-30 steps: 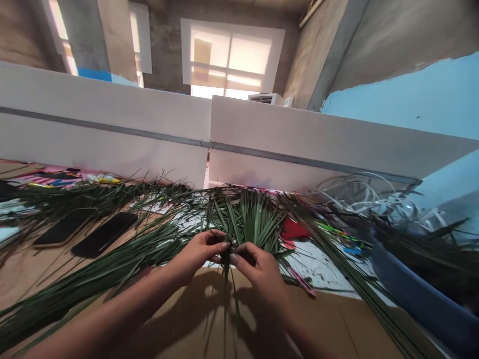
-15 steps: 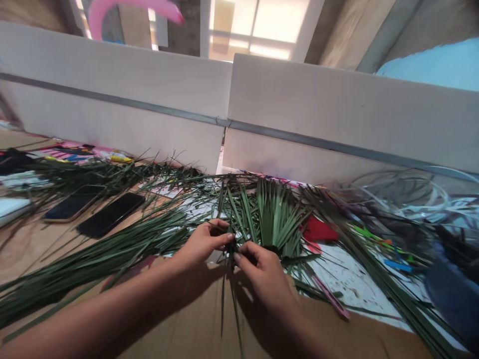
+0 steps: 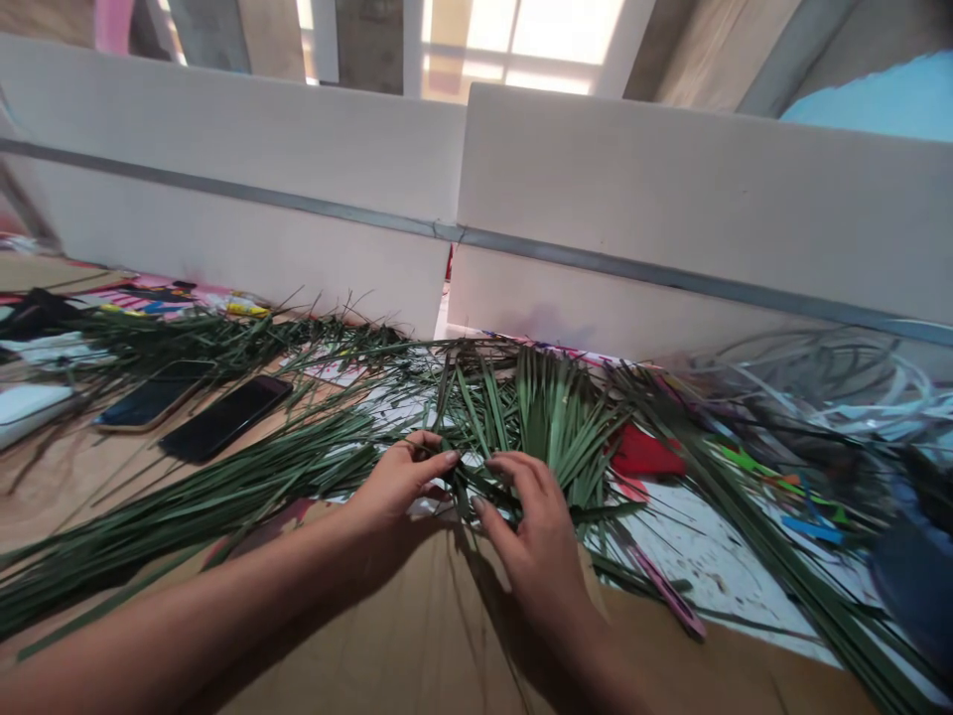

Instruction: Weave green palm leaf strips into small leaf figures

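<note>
Between finger and thumb, my left hand (image 3: 402,484) pinches a small bunch of dark green leaf strips (image 3: 462,489), whose thin ends hang toward me over brown cardboard (image 3: 372,645). My right hand (image 3: 537,531) is just to the right of the bunch, thumb and fingers apart, with strips close to the fingertips. Where the strips cross, details are too small to make out. A fan of wide green leaves (image 3: 555,407) lies beyond my right hand. Long cut leaf strips (image 3: 245,487) lie in a pile left of my left hand.
Two phones (image 3: 227,417) lie side by side at the left. A pink-handled tool (image 3: 666,591) and a red piece (image 3: 647,452) are right of my right hand. White panels (image 3: 670,189) stand along the back. Clear loops of strip (image 3: 871,387) heap at the far right.
My right thumb and fingers have parted from the leaf strips they were pinching. My left hand keeps its pinch. The view has shifted slightly.
</note>
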Motion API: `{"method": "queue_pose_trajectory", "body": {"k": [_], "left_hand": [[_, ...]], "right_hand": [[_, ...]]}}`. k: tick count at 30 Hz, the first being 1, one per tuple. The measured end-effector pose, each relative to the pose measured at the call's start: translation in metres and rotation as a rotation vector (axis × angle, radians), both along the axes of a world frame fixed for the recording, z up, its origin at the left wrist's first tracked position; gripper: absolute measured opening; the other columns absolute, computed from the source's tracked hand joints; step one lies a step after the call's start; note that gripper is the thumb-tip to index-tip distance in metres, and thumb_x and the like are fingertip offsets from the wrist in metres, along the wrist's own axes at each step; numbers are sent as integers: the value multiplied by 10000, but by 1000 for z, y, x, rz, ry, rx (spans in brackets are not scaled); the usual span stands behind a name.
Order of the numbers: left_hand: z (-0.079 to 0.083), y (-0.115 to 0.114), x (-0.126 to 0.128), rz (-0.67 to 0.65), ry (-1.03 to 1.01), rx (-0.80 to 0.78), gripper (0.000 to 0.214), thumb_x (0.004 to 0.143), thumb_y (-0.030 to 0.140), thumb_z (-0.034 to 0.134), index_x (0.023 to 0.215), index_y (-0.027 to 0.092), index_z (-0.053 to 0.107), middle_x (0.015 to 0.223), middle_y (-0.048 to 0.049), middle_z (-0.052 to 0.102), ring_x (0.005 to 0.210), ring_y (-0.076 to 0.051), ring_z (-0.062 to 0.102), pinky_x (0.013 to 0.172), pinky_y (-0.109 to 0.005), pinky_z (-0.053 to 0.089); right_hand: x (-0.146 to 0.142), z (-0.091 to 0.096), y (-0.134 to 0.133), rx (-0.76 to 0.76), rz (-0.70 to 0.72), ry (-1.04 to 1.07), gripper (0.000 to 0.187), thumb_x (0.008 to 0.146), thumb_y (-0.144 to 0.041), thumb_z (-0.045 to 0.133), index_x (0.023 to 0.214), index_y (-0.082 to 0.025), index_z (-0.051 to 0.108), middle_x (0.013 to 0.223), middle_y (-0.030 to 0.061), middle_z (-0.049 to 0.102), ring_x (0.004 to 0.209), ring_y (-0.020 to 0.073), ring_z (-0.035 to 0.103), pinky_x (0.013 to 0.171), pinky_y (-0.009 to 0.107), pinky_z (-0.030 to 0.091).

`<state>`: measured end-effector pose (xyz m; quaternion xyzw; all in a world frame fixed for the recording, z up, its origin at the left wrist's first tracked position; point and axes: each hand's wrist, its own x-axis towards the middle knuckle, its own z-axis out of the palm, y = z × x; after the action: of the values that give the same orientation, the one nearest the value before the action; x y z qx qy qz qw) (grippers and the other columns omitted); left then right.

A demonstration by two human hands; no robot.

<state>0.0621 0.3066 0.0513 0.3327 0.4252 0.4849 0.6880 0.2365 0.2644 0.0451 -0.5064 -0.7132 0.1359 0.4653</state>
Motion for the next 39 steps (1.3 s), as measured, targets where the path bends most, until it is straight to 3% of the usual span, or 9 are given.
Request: {"method": "queue_pose_trajectory", "body": {"k": [3,6,9,14,19,22,27,34,39], "left_hand": [[-1,-1,0,40,0,30,424,732,310,847,977,241,508,737,36,622,531,-117,576,520,-252,494],[-6,1,-1,57,5,45,432,728,330,852,962,247,498,719,48,610,536,-123,583,508,-244,479],[-12,6,-4,45,-6,62,422,745,355,848,983,253,515,731,47,617,550,-123,578,522,-248,466],[-8,15,-12,13,82,193,492,704,303,887,1093,248,591,978,-30,719,774,-169,662,638,-268,484],[3,11,-20,-237,-30,196,504,727,172,823,1201,238,662,1201,-86,705,999,-231,670,846,-350,510],[5,8,-22,-291,14,182,477,677,74,801,1115,233,699,1111,-53,708,951,-214,662,847,-335,501],[2,8,-23,-248,96,241,384,685,99,807,1019,226,665,955,-6,682,817,-172,629,749,-292,486],[-1,12,-17,-187,148,279,372,632,130,857,909,206,621,788,21,628,712,-154,583,659,-277,460],[-5,12,-12,-163,83,305,374,627,135,874,891,209,620,809,11,657,730,-152,601,687,-278,466]], "right_hand": [[-1,4,-4,72,-45,-150,42,899,-248,619,925,-222,639,1022,76,658,990,275,572,873,401,385],[-2,3,-7,4,-9,-314,122,892,-248,663,784,-224,614,857,44,638,852,253,542,773,374,341],[-2,-2,-7,-39,36,-363,156,905,-240,654,759,-215,607,827,39,639,820,244,539,742,357,320],[0,-6,-1,-186,55,-178,180,893,-195,609,713,-206,604,775,29,640,808,234,569,747,336,345],[0,-10,5,-344,119,111,278,876,-329,612,628,-210,570,685,0,553,686,193,529,634,285,369],[-2,-13,5,-389,128,198,295,839,-367,642,607,-209,552,650,-13,519,649,174,487,590,267,363],[-4,-10,0,-472,144,253,314,844,-419,644,635,-202,556,614,-25,472,615,157,431,557,261,338],[1,-8,-2,-365,150,139,353,915,-446,606,661,-203,565,623,-15,535,622,165,482,585,271,364],[1,-7,-4,-252,89,-28,251,948,-397,570,798,-202,624,784,47,656,755,224,594,678,308,427]]}}
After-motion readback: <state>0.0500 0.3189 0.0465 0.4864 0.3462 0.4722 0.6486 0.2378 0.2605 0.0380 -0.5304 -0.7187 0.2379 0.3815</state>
